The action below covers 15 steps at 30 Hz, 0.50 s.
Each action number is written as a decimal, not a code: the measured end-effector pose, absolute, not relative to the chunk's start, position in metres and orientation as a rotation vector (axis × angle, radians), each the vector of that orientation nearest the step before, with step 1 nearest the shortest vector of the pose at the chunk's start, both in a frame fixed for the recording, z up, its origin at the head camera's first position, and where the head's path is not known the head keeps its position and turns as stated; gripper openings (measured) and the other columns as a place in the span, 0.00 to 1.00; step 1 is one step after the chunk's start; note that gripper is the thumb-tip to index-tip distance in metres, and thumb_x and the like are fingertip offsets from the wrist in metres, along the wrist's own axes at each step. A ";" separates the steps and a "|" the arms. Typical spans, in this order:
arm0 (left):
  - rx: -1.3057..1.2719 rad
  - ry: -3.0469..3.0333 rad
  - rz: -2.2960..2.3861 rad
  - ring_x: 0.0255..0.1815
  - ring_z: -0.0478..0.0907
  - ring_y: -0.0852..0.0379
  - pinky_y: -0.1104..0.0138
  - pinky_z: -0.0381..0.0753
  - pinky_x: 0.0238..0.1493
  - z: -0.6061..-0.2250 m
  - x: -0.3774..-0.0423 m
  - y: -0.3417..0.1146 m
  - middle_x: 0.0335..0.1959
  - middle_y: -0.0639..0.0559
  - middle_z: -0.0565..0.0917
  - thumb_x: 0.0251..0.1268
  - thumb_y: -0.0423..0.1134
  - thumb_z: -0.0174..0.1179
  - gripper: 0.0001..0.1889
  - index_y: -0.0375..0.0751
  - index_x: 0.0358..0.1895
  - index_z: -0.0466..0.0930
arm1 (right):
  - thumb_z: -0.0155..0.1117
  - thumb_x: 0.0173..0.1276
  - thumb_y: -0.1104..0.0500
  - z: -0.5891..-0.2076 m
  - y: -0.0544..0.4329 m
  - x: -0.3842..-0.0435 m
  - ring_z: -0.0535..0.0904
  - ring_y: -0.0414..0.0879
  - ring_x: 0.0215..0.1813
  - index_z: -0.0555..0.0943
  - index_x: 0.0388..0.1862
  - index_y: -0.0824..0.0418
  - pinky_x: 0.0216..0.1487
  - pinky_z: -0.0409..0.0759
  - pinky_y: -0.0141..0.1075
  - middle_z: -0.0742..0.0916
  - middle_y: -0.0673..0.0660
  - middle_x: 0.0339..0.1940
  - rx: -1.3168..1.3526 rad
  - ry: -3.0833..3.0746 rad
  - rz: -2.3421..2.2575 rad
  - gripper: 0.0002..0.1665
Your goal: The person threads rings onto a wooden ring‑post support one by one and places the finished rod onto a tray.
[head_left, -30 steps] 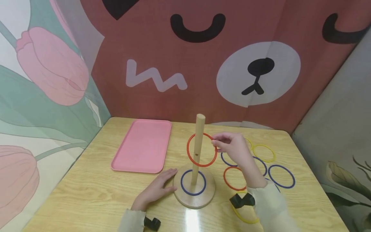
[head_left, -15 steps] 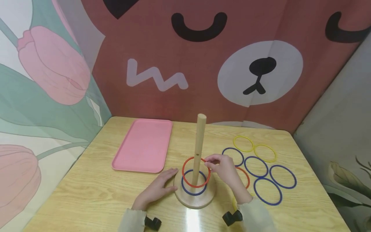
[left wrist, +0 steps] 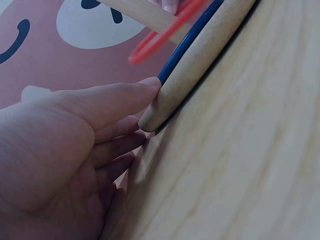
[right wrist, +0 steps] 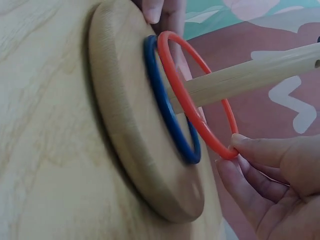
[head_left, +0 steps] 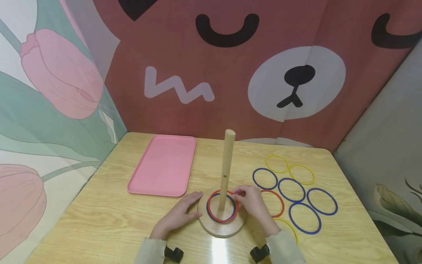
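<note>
A wooden peg (head_left: 227, 157) stands upright on a round wooden base (head_left: 221, 231). Around the peg's foot a blue ring (right wrist: 168, 115) lies flat on the base. Thumb and fingers of my right hand (head_left: 252, 201) pinch the right edge of a red ring (right wrist: 201, 126), which encircles the peg too. In the right wrist view the red ring is tilted, its far side close to the blue one and its pinched side raised. My left hand (head_left: 179, 212) rests at the base's left side with fingers extended. The left wrist view shows its thumb touching the base's rim.
Right of the base lie several loose blue rings (head_left: 304, 233), a red ring (head_left: 284, 207) and two yellow rings (head_left: 277, 155) farther back. Another yellow ring (head_left: 296, 234) is partly covered by the right arm. A pink tray (head_left: 161, 165) sits at the back left.
My right hand has lowered the red ring along the peg, from mid-height down to just above the blue ring. The left hand has stayed at the base.
</note>
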<state>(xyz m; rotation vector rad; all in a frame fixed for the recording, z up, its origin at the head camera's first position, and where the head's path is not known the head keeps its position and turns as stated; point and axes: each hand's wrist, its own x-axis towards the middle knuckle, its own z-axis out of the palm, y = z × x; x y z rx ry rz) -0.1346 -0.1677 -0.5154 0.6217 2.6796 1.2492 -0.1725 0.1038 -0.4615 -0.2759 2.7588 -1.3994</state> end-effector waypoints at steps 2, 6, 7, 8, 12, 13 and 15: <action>0.624 2.677 1.253 0.76 0.56 0.39 0.39 0.53 0.75 -0.515 -0.135 -0.168 0.74 0.42 0.65 0.64 0.50 0.61 0.35 0.40 0.72 0.64 | 0.71 0.57 0.68 -0.463 0.103 -0.173 0.78 0.38 0.26 0.87 0.30 0.62 0.23 0.78 0.26 0.88 0.54 0.26 -0.254 2.744 -1.399 0.03; 0.616 2.673 1.255 0.77 0.56 0.39 0.39 0.52 0.75 -0.515 -0.135 -0.168 0.74 0.42 0.65 0.64 0.50 0.61 0.35 0.40 0.72 0.63 | 0.70 0.57 0.68 -0.465 0.101 -0.173 0.78 0.39 0.24 0.87 0.30 0.61 0.22 0.80 0.29 0.87 0.54 0.25 -0.191 2.707 -1.401 0.03; 0.614 2.672 1.255 0.77 0.56 0.39 0.39 0.52 0.75 -0.515 -0.135 -0.168 0.74 0.42 0.64 0.64 0.50 0.61 0.35 0.40 0.72 0.63 | 0.70 0.57 0.68 -0.466 0.100 -0.173 0.79 0.40 0.24 0.87 0.30 0.61 0.22 0.81 0.30 0.87 0.54 0.25 -0.182 2.703 -1.405 0.03; 0.612 2.671 1.255 0.77 0.56 0.39 0.39 0.52 0.75 -0.515 -0.134 -0.168 0.74 0.42 0.65 0.64 0.50 0.61 0.35 0.40 0.72 0.63 | 0.70 0.58 0.68 -0.466 0.100 -0.173 0.79 0.40 0.24 0.86 0.30 0.61 0.22 0.82 0.31 0.87 0.54 0.25 -0.174 2.697 -1.409 0.03; 0.612 2.675 1.252 0.77 0.56 0.39 0.39 0.53 0.75 -0.515 -0.134 -0.168 0.74 0.42 0.65 0.64 0.50 0.61 0.35 0.41 0.72 0.64 | 0.71 0.57 0.69 -0.469 0.098 -0.172 0.80 0.40 0.25 0.86 0.30 0.63 0.23 0.82 0.29 0.88 0.55 0.25 -0.173 2.705 -1.417 0.03; 0.613 2.675 1.250 0.77 0.56 0.39 0.39 0.53 0.75 -0.514 -0.134 -0.168 0.74 0.42 0.65 0.64 0.50 0.61 0.35 0.41 0.72 0.64 | 0.71 0.57 0.69 -0.469 0.098 -0.172 0.81 0.40 0.25 0.86 0.29 0.63 0.23 0.82 0.29 0.88 0.56 0.26 -0.181 2.714 -1.412 0.03; 0.617 2.676 1.249 0.77 0.56 0.39 0.39 0.53 0.75 -0.514 -0.134 -0.168 0.74 0.42 0.65 0.64 0.50 0.61 0.35 0.41 0.72 0.64 | 0.71 0.56 0.68 -0.470 0.098 -0.172 0.81 0.39 0.25 0.86 0.29 0.63 0.23 0.81 0.27 0.88 0.56 0.26 -0.197 2.740 -1.394 0.03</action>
